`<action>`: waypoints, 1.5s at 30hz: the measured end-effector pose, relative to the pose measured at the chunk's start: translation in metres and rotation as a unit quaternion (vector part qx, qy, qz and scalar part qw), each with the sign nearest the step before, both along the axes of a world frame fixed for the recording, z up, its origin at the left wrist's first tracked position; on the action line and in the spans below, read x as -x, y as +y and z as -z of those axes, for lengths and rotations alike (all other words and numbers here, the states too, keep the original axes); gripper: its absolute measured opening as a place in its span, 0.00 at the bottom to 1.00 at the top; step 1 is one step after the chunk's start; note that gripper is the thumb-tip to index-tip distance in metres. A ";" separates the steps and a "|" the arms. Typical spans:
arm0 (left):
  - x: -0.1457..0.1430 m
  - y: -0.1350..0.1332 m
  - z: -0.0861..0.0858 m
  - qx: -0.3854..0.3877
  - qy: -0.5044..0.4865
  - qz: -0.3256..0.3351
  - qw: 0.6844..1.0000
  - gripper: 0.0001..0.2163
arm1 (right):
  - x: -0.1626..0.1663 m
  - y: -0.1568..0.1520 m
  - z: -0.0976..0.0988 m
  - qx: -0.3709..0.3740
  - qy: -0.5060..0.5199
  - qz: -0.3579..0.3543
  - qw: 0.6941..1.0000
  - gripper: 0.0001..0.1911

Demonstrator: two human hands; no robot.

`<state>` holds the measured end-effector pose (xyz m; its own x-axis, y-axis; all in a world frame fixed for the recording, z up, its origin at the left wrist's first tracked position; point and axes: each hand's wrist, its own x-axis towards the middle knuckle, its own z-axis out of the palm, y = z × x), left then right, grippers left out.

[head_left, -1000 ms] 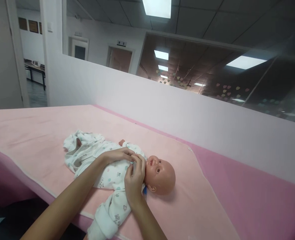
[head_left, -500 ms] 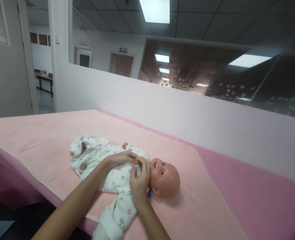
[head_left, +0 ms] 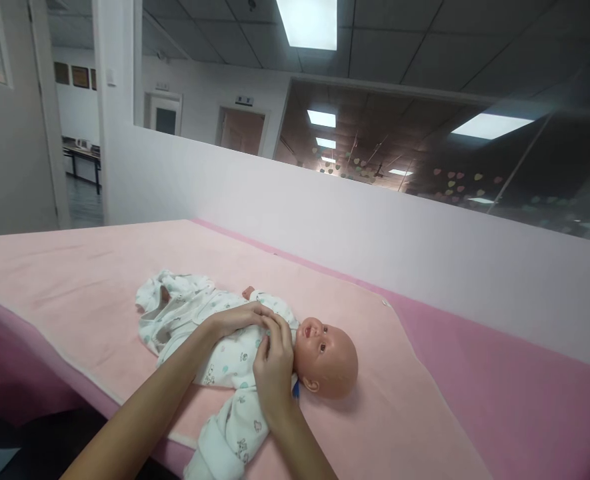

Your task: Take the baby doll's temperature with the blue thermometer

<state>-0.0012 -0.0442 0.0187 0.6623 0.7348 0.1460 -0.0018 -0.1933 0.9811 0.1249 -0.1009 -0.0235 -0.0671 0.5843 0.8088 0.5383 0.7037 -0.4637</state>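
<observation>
A baby doll (head_left: 333,360) lies on its back, its bald head to the right. It wears white printed baby clothes (head_left: 227,360) with small animal figures and green dots. Both hands meet over the upper chest, just below the chin. My left hand (head_left: 245,316) reaches across the belly, its fingers bent and closed on the clothes' front. From the near side, my right hand (head_left: 275,357) curls round the same spot, fingers pressed together at the cloth. What lies between the fingertips is hidden. A blue bit (head_left: 295,389) shows beside my right wrist, near the neck.
A pale pink sheet (head_left: 405,413) covers the bed, over a darker pink cover (head_left: 499,353). Behind runs a white low wall (head_left: 325,207) with a window above. The bed's near edge passes under my left forearm. An open doorway (head_left: 82,167) stands at the left.
My right fingers have closed further over the chest, covering a small shiny snap and the fabric seen between the hands before. The doll stays in place; the view has shifted slightly.
</observation>
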 end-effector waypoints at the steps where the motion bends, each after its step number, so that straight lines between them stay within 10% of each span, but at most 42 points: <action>1: 0.000 0.000 0.000 0.001 -0.001 0.003 1.000 0.08 | 0.000 0.001 0.001 -0.008 -0.023 0.002 1.000 0.24; 25: 0.003 0.009 0.007 -0.009 -0.020 0.044 0.999 0.07 | -0.002 0.001 -0.004 0.025 0.065 -0.010 0.998 0.17; 33: 0.003 0.006 0.006 -0.016 -0.007 -0.012 1.000 0.05 | 0.000 0.001 0.004 -0.016 0.050 -0.008 0.999 0.22; 41: 0.029 0.010 0.013 -0.059 -0.102 -0.235 0.965 0.11 | -0.001 -0.005 0.008 -0.076 0.018 0.003 0.997 0.25; 45: 0.054 -0.004 0.011 -0.095 0.039 -0.143 0.984 0.09 | 0.002 -0.005 0.009 -0.070 -0.026 0.008 0.997 0.24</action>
<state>-0.0552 -0.0486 0.0079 0.4476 0.8569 0.2558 0.1522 -0.3549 0.9224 0.1230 -0.1057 -0.0327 -0.1022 0.4670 0.8783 0.5709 0.7506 -0.3327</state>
